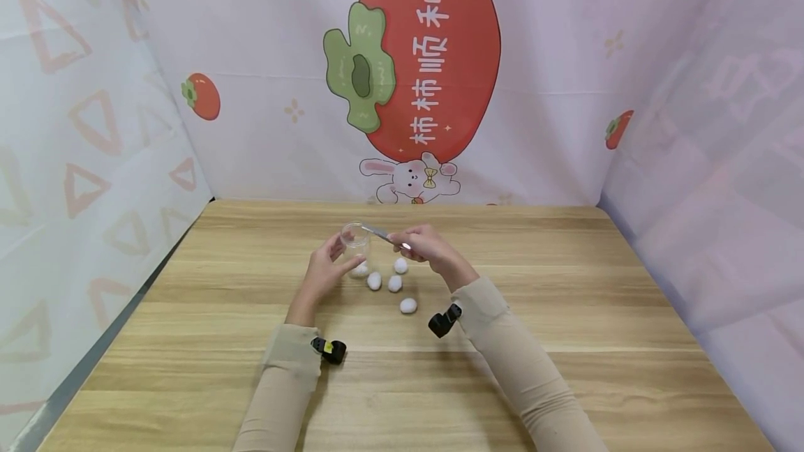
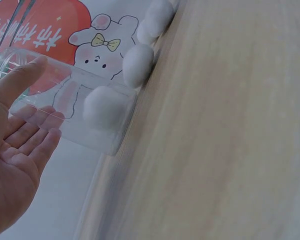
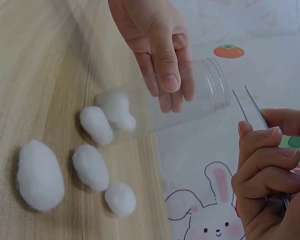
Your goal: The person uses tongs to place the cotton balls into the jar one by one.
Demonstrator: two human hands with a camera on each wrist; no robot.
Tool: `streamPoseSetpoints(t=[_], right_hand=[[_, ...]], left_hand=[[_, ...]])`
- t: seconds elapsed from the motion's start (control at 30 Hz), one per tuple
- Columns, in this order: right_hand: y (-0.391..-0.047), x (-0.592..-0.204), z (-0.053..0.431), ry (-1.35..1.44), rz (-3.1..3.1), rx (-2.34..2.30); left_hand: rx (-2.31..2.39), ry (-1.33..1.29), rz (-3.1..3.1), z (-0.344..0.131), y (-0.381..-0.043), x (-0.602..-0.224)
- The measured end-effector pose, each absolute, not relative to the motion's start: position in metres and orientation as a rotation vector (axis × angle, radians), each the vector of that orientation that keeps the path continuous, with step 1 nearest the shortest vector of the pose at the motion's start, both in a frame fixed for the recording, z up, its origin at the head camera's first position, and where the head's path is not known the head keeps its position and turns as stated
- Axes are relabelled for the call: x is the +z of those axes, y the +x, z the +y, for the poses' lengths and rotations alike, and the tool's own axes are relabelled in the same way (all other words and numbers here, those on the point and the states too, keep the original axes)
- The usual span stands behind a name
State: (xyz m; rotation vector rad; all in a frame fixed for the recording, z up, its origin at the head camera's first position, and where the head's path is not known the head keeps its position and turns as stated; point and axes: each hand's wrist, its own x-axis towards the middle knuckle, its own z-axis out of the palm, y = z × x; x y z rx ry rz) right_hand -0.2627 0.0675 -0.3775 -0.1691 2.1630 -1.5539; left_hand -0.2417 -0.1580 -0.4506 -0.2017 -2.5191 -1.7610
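Note:
A clear, lidless jar (image 1: 356, 248) stands upright on the table, steadied by my left hand (image 1: 323, 272), thumb on the near side and fingers around the far side. White cotton balls (image 3: 116, 107) lie at the bottom of the jar; how many is unclear. My right hand (image 1: 428, 245) grips metal tweezers (image 3: 255, 107) close to the jar's mouth. In the right wrist view the tweezer tips are apart, with nothing between them. Several loose cotton balls sit outside the jar, including one nearest me (image 1: 408, 305) and another farther back (image 1: 400, 266).
The wooden table (image 1: 502, 382) reaches back to a printed cloth (image 1: 540, 124) with persimmons and a rabbit. Pale cloth walls (image 1: 75, 180) rise at both sides. Each sleeve carries a small black wrist camera, one on the left (image 1: 330, 351) and one on the right (image 1: 444, 321).

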Motion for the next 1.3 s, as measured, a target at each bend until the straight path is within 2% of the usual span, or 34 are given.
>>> streamPoseSetpoints(t=[1.3], right_hand=[[-0.255, -0.393, 0.097, -0.147, 2.196, -1.570]], left_hand=[[-1.775, -0.194, -2.548, -0.158, -0.240, -0.448]])
